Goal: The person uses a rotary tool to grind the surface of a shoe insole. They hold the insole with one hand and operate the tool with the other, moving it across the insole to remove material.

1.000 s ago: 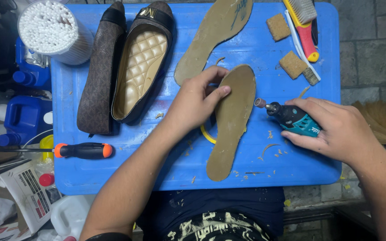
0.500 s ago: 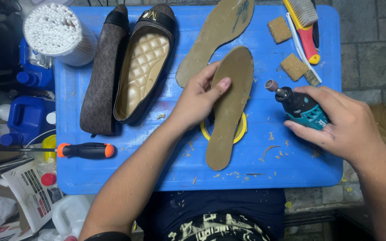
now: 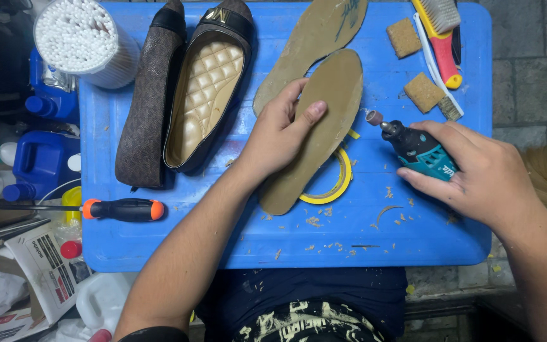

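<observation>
My left hand (image 3: 281, 133) presses flat on a tan insole (image 3: 327, 107) lying on the blue table (image 3: 235, 244), thumb on top and fingers over its left edge. The insole rests partly on a yellow tape ring (image 3: 340, 183). My right hand (image 3: 476, 174) grips a teal and black rotary tool (image 3: 416, 149); its small sanding drum points left, just off the insole's right edge and apart from it. A second tan insole (image 3: 314, 35) lies behind the first.
Two black flat shoes (image 3: 204, 95) lie at the left, one on its side. An orange and black screwdriver (image 3: 121, 209) lies near the left front edge. Cork blocks (image 3: 422, 92), a brush (image 3: 441, 25), a cotton-swab tub (image 3: 83, 38) and blue bottles (image 3: 42, 158) surround them. Shavings litter the table.
My left hand has shifted the insole up and tilted it more upright. The rotary tool has lifted away from the insole's edge and moved right.
</observation>
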